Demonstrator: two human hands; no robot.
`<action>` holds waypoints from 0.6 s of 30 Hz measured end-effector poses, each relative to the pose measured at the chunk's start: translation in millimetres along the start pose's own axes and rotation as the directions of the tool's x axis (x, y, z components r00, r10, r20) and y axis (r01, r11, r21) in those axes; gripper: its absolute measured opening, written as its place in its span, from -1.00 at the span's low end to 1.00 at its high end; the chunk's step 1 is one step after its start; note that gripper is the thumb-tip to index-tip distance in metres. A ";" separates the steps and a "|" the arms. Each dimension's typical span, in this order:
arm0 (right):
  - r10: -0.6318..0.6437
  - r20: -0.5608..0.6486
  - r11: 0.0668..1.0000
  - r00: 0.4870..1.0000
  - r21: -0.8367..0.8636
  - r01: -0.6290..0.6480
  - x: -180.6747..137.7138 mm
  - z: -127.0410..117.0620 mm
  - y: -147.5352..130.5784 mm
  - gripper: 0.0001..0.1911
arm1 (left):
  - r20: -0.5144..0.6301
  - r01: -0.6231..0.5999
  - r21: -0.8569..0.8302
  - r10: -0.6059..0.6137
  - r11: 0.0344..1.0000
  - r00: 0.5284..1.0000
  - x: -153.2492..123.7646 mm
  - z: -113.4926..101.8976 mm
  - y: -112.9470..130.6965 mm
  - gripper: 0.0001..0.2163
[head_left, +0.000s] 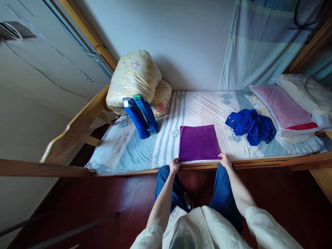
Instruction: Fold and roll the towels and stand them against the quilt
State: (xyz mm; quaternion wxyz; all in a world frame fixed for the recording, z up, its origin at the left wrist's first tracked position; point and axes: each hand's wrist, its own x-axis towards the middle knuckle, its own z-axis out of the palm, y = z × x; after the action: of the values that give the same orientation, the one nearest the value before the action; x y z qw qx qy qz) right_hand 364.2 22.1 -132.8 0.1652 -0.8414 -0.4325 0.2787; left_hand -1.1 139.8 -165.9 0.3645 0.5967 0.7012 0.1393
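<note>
A purple towel [199,143], folded to a near square, lies flat at the front edge of the bed. My left hand [174,166] pinches its near left corner. At the near right corner, my right hand [225,161] has its fingers closed on the cloth. To the left, rolled blue towels [137,119] lean against a bundled quilt; one shows a green end. A crumpled heap of blue cloth [251,126] rests to the right of the purple towel.
The bed [124,148] has a patterned sheet and a wooden frame. A bundled cream quilt [135,77] sits at its left end. Bagged pink bedding [282,105] lies at the right end, beside a hanging curtain [249,52]. Dark red floor [109,204] extends below.
</note>
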 end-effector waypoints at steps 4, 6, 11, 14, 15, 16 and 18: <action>-0.002 -0.013 1.000 1.000 0.002 0.002 -10.1 -1.8 -0.8 -0.72 | -0.045 -0.082 0.043 0.084 0.996 0.995 -14.7 -1.4 -0.6 -0.69; -0.014 -0.035 1.000 0.999 0.013 0.015 -13.1 -1.4 0.8 -0.73 | -0.048 -0.105 0.038 0.106 0.994 0.993 -18.0 -2.4 -0.6 -0.72; -0.110 -0.127 0.992 0.986 0.040 0.116 -9.9 3.4 6.9 -0.77 | -0.075 -0.160 -0.008 0.159 0.987 0.984 -12.0 -6.7 2.4 -0.85; -0.161 -0.155 0.976 0.975 0.123 0.180 -1.2 8.0 8.3 -0.75 | -0.072 -0.174 -0.076 0.168 0.982 0.983 -4.6 -9.4 3.7 -0.87; -0.163 -0.148 0.970 0.975 0.157 0.186 2.2 9.6 8.3 -0.74 | -0.060 -0.176 -0.110 0.170 0.978 0.984 -2.2 -10.1 3.6 -0.88; -0.158 -0.132 0.965 0.979 0.188 0.181 5.5 11.2 8.3 -0.72 | -0.046 -0.178 -0.142 0.173 0.974 0.984 0.0 -10.6 3.4 -0.89; -0.138 -0.082 0.961 0.987 0.230 0.153 11.6 14.4 8.3 -0.70 | -0.018 -0.181 -0.193 0.181 0.964 0.983 4.4 -10.3 2.2 -0.92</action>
State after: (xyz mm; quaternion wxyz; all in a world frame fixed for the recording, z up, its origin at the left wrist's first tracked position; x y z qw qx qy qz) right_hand 366.1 27.4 -152.2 0.2981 -0.7904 -0.4514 0.2874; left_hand -6.5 146.9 -158.9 0.4063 0.6199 0.6271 0.2396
